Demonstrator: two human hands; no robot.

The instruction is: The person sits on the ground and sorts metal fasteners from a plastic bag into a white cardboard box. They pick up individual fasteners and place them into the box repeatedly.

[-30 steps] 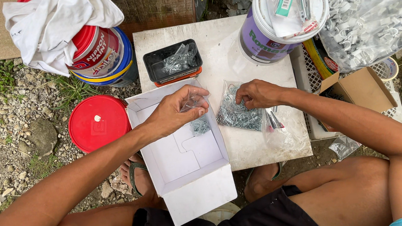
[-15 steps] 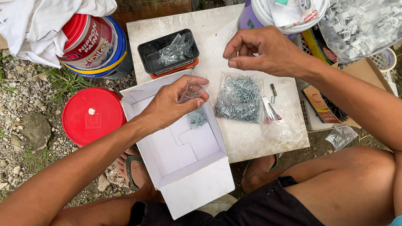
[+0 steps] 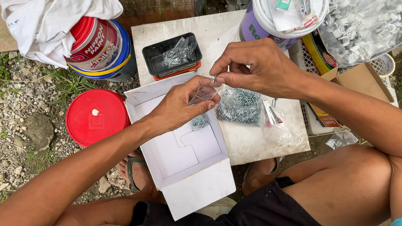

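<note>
My left hand (image 3: 181,105) pinches a small clear plastic bag (image 3: 202,95) above the edge of an open white cardboard box (image 3: 181,150). My right hand (image 3: 252,68) holds a small metal screw (image 3: 214,79) between thumb and fingers, right at the bag's mouth. Below the hands a pile of loose silver screws (image 3: 240,106) lies on the white board (image 3: 210,32). A small filled bag of screws (image 3: 200,122) rests inside the box.
A black tray of bagged screws (image 3: 172,55) sits on the board. Behind are a red paint can under a white cloth (image 3: 95,41), a red lid (image 3: 96,116) on gravel, a purple bucket (image 3: 283,2), a bag of white clips (image 3: 372,15) and a cardboard box (image 3: 361,81).
Both hands lifted off the screw pile and came together. My right hand moved from the far board back toward the left hand, bringing a screw to the small bag.
</note>
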